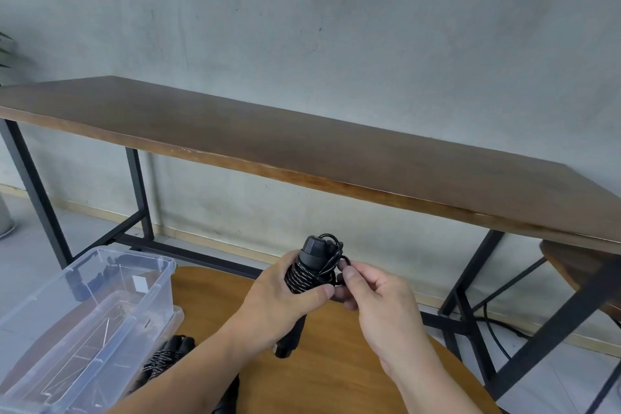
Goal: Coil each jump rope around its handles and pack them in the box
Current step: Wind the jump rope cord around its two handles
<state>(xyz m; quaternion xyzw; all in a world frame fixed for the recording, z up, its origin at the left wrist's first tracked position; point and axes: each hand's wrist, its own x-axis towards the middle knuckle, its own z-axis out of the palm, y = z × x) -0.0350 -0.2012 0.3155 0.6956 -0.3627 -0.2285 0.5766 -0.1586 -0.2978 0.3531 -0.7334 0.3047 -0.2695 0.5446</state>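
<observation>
Head view: left hand point(275, 299) gripping jump rope point(311, 270) beside box point(158, 282).

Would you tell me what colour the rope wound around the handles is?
The rope is black with pale flecks, seen in the head view.

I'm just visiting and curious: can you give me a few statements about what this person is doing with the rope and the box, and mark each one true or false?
1. The left hand grips a jump rope bundle wound around its handles. True.
2. The right hand rests flat on the round table. False: it pinches the rope's loose end beside the bundle.
3. The clear plastic box sits at the person's left. True.
4. The held bundle is already in the box. False: it is held up over the round table.
5. A second coiled rope lies right of the box. True.
</observation>
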